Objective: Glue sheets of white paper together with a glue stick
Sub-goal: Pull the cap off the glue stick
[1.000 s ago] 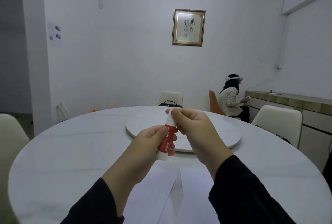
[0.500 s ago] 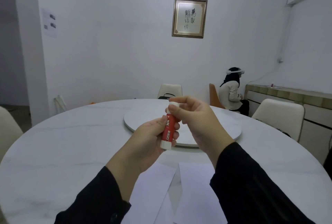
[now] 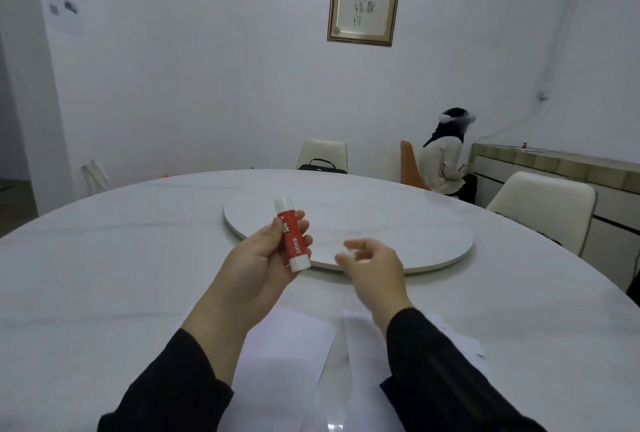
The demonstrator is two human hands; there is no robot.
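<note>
My left hand [image 3: 256, 269] grips a red glue stick [image 3: 292, 241] by its barrel, above the table, tilted a little left, with its white upper end showing. My right hand [image 3: 377, 269] hovers a short way to the right, apart from the stick. Its fingers pinch a small white cap [image 3: 346, 254], which is blurred. Two sheets of white paper lie side by side on the table under my forearms, the left sheet [image 3: 280, 362] and the right sheet [image 3: 363, 338]. My sleeves hide parts of both.
The round white marble table [image 3: 104, 276] carries a white turntable [image 3: 381, 217] just beyond my hands. Cream chairs stand at the far side [image 3: 323, 154] and on the right [image 3: 540, 210]. A person [image 3: 445, 161] sits at the back right beside a sideboard [image 3: 554, 165].
My right hand has come away from the top of the glue stick and moved down and right with the cap. The left hand still holds the stick. My view has tilted down.
</note>
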